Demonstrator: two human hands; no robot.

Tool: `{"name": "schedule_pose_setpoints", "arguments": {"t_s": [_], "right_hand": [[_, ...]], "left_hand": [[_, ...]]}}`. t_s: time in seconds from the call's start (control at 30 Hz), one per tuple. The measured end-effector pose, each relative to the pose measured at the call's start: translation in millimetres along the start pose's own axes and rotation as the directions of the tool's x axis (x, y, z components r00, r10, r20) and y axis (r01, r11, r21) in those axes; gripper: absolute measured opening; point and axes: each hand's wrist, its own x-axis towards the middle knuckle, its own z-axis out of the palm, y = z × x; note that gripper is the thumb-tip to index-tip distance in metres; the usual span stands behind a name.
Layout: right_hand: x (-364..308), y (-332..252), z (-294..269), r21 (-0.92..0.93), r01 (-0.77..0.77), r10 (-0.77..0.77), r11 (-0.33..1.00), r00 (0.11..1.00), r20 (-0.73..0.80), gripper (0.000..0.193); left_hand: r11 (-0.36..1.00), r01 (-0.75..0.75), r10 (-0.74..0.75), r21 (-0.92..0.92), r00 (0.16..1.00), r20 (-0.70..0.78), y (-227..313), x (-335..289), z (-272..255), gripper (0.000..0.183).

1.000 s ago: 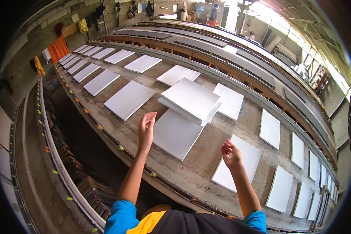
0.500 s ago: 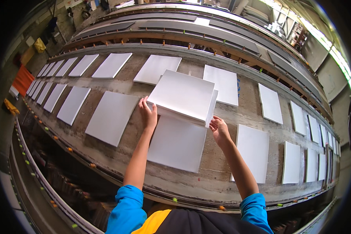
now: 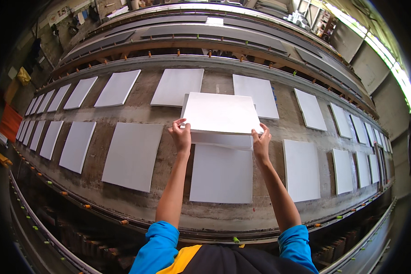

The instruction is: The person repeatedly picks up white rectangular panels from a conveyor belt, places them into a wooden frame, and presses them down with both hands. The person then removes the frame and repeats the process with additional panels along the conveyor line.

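Observation:
Above the middle of a long table [image 3: 178, 201], I hold a stack of white sheets [image 3: 223, 112] up by its near corners. My left hand [image 3: 181, 136] is closed on the left corner, with its thumb and fingers over the edge. At the right corner, my right hand [image 3: 261, 141] pinches the edge in the same way. Part of a lower layer hangs just under the top one, and how many layers there are is hidden. Below and nearer to me, a flat white stack [image 3: 221, 178] lies on the table. Whether the sheets are paper or cloth I cannot tell.
Two rows of similar white stacks run left and right along the table, such as one at the left [image 3: 131, 157] and one at the right [image 3: 301, 171]. Orange and green pegs line the table's rails. Behind stands another long table [image 3: 182, 31] with dark panels.
The held stack was tilted, with my right hand loosely at its lower layer. Now it is levelled and both hands grip its near corners. My view has shifted slightly.

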Motion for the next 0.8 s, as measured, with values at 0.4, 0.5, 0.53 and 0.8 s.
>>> {"name": "schedule_pose_setpoints", "arguments": {"t_s": [0.4, 0.5, 0.53, 0.8], "right_hand": [[-38.4, -55.2, -114.6, 0.816, 0.045, 0.298, 0.576, 0.918, -0.261, 0.094], [-61.0, -51.6, -179.2, 0.793, 0.156, 0.234, 0.589, 0.907, -0.351, 0.091], [-69.9, -48.0, -204.2, 0.788, 0.182, 0.225, 0.588, 0.899, -0.376, 0.090], [-195.2, 9.7, -422.3, 0.630, 0.397, 0.154, 0.667, 0.754, -0.638, 0.086]], "left_hand": [[0.645, 0.426, 0.186, -0.635, 0.718, 0.671, 87.5, -159.2, 58.6, 0.061], [0.668, 0.466, 0.208, -0.580, 0.631, 0.747, 110.7, -194.9, 82.2, 0.068], [0.672, 0.468, 0.207, -0.574, 0.626, 0.752, 123.0, -205.5, 92.6, 0.070], [0.589, 0.469, 0.380, -0.658, 0.558, 0.738, 191.3, -323.2, 225.6, 0.065]]}}
